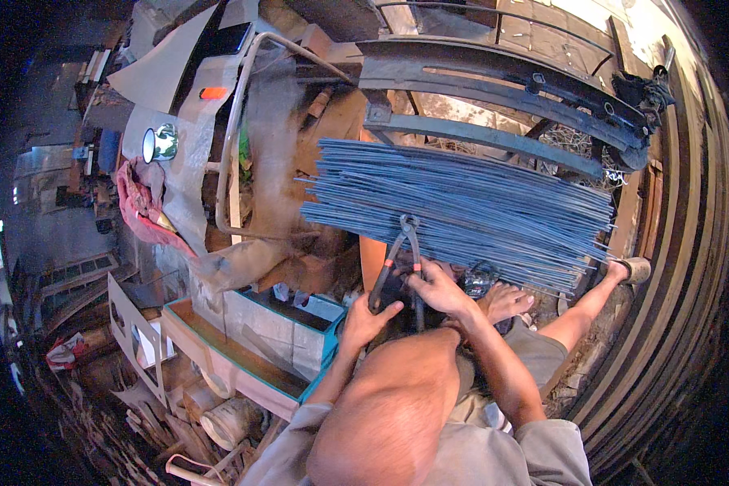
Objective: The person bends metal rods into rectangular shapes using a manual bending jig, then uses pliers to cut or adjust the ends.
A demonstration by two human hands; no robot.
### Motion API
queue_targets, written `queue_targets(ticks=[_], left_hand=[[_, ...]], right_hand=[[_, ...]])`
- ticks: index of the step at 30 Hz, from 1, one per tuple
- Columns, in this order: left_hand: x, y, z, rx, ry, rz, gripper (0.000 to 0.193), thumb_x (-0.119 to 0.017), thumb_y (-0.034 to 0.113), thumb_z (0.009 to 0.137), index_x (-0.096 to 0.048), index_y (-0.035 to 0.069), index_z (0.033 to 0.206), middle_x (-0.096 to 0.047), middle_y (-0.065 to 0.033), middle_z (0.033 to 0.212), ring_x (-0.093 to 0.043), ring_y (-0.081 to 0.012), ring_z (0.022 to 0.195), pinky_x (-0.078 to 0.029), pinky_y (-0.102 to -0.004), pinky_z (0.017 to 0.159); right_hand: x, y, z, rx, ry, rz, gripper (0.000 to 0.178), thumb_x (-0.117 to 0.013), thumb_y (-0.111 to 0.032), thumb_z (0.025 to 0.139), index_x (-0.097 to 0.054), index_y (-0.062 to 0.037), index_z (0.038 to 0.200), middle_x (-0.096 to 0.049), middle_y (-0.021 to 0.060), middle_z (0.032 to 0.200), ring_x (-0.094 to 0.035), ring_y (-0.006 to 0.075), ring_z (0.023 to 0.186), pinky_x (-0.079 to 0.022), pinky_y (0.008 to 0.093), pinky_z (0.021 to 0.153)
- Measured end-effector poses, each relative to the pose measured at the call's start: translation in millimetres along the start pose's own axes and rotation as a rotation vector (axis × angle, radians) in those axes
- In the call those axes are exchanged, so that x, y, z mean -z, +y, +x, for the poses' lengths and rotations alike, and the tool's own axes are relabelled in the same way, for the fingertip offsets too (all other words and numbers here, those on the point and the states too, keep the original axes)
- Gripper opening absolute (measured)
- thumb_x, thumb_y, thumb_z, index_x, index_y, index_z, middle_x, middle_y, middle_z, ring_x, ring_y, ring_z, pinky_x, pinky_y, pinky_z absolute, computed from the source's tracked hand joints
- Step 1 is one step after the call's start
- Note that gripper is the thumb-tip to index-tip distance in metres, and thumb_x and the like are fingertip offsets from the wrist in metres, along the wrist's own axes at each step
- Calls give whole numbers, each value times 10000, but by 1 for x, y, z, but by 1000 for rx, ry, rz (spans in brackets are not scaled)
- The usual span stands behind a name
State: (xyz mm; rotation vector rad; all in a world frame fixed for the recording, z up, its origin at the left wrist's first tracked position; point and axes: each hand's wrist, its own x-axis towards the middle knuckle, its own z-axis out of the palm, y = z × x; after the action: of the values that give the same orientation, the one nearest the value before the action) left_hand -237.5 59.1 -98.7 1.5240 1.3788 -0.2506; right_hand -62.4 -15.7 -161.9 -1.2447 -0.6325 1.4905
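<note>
In front of me I hold a pair of end-cutting pincers [410,235] with dark handles that carry orange-red bands. My left hand [366,322] is closed round the left handle, its thumb pointing to the right. Round the right handle, a little higher up, my right hand [436,285] is closed too. The handles stand spread apart. The round pincer head lies over the near edge of a wide bundle of thin blue-grey metal rods [462,194]. Whether a rod sits between the jaws is too small to tell.
A metal frame of dark beams [494,77] stands behind the rods. To the left are a bent tube frame [233,121], an enamel mug [160,142], a pink cloth [142,206] and a teal-edged open box [243,344]. Long planks [664,267] run along the right.
</note>
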Motion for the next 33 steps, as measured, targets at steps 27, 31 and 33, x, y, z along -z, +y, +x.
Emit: queue_targets(ticks=[27,31,33], left_hand=[[9,48,6,-161,-108,104,847,-830,556,678,-508,-73,1147,-641,-254,1057,-636,-363,1045,-491,-451,892],[-5,46,3,-253,-198,-13,963,-849,526,671,-403,-73,1280,-604,-259,1165,-590,-345,1138,-459,-434,968],[-1,54,-1,-268,-204,83,987,-860,516,660,-380,-69,1294,-601,-265,1166,-587,-352,1141,-459,-432,973]], right_hand=[[-6,-12,8,-179,341,368,201,-387,-206,1022,-500,-66,1112,-596,50,828,-544,133,649,-453,262,554],[-21,-46,18,-267,391,435,197,-381,-224,1029,-483,-79,1114,-604,69,798,-524,142,551,-431,274,458],[-22,-38,20,-270,380,361,206,-379,-220,1028,-498,-77,1116,-565,44,755,-511,129,540,-423,274,450]])
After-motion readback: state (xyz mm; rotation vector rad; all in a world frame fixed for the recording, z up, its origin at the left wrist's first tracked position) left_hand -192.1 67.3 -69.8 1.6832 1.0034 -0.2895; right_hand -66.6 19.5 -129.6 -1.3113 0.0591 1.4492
